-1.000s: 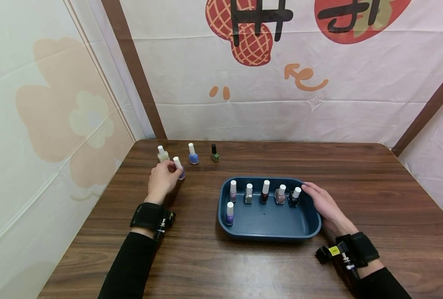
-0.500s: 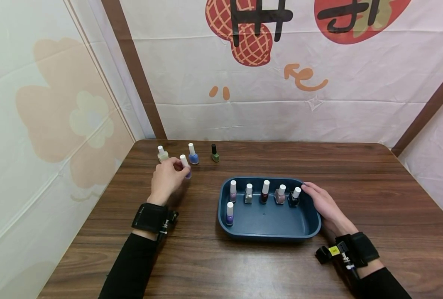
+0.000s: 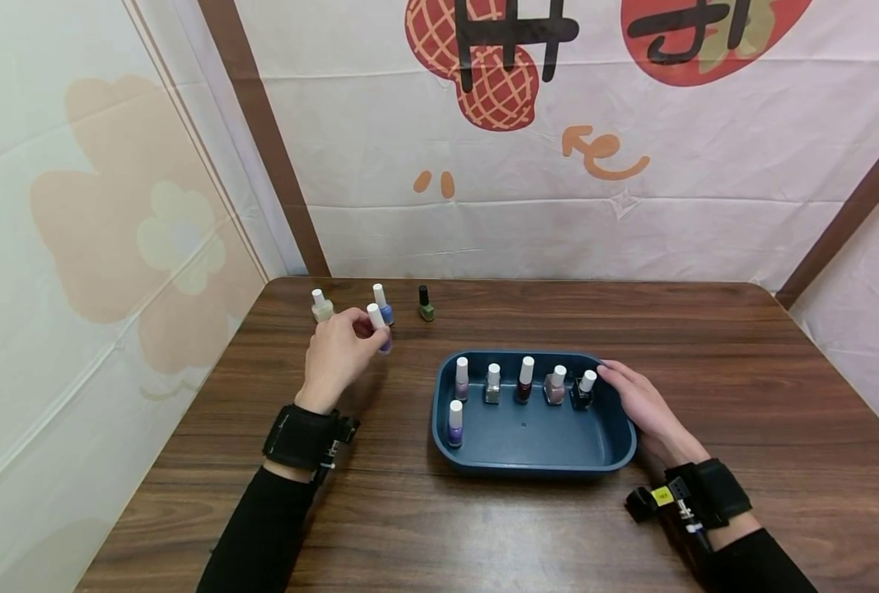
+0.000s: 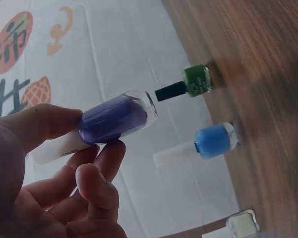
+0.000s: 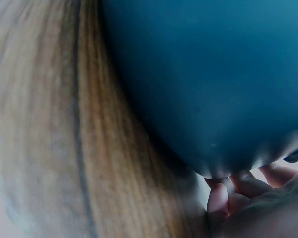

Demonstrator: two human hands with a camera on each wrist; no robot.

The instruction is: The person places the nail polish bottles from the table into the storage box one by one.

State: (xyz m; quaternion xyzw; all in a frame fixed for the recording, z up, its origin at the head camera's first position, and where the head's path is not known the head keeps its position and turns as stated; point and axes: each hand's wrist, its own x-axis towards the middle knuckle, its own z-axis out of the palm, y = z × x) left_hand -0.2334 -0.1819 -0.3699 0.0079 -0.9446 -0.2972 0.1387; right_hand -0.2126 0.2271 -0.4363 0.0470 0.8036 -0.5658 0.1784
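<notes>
My left hand (image 3: pixel 338 354) pinches a bottle of purple nail polish (image 4: pixel 114 119) between thumb and fingers, off the table, its white cap tilted up to the left. Near it, on the table, stand a blue nail polish (image 4: pixel 212 141), a green one with a black cap (image 3: pixel 426 305) and a pale cream one (image 3: pixel 322 309). My right hand (image 3: pixel 650 412) grips the back right corner of a dark blue tray (image 3: pixel 535 457), fingers against its outer wall in the right wrist view. A row of several polish bottles lines the tray's back, with a purple bottle (image 3: pixel 455 428) in front at left.
The tray sits on a brown wood-grain table (image 3: pixel 528 535). A white printed cloth (image 3: pixel 528 239) hangs behind the table's far edge, and another flowered sheet (image 3: pixel 113 247) hangs along the left side.
My left hand has moved right with the purple nail polish, which now partly covers the blue one in the head view. My right hand and the tray stay where they were.
</notes>
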